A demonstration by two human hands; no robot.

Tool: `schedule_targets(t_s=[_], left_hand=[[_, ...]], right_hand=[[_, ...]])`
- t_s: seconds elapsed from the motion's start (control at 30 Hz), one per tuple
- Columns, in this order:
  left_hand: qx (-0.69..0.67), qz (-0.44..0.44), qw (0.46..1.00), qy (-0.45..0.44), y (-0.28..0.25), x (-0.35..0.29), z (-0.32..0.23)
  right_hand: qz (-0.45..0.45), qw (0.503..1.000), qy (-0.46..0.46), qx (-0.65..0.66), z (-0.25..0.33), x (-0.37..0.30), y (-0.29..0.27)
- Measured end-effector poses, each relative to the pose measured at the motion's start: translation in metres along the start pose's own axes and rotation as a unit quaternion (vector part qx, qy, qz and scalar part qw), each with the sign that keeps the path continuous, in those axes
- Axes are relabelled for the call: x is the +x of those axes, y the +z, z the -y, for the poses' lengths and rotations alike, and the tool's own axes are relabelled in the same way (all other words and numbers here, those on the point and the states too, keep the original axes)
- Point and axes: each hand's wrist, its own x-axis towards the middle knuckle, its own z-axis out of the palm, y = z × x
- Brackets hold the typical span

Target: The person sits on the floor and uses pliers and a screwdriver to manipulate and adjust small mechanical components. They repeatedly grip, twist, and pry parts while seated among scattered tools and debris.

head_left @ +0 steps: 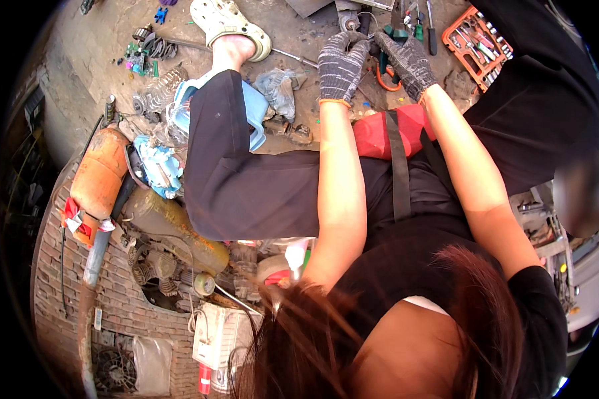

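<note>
Both hands wear grey knitted gloves and work close together at the far side of the ground. My left hand (343,66) has its fingers closed beside a greasy metal part (348,18); whatever lies in its grip is hidden. Just to the right, my right hand (407,65) is curled with thumb and fingers together, and what it pinches is too small to tell. Between the hands shows an orange loop-shaped handle (387,81) of a tool lying on the ground. A red pouch (383,135) with a dark strap rests at my lap.
An orange socket-set case (460,38) lies open at the right, near screwdrivers (431,30). Leftward are a coil spring (161,88), a light-blue plastic container (254,116) and an orange gas cylinder (101,169). My foot in a cream clog (227,26) stands at the far left.
</note>
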Motion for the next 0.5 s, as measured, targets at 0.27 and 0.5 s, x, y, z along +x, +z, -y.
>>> schedule_targets(t_s=[0.27,0.5], left_hand=[[0.094,-0.025,0.994,0.048,-0.003,0.0,0.005],[-0.155,-0.024,0.985,-0.072,0.002,-0.005,-0.013]], right_hand=[[0.038,0.992,-0.109,-0.05,0.004,-0.001,0.0],[0.116,0.974,-0.034,0.193,0.006,-0.008,0.01]])
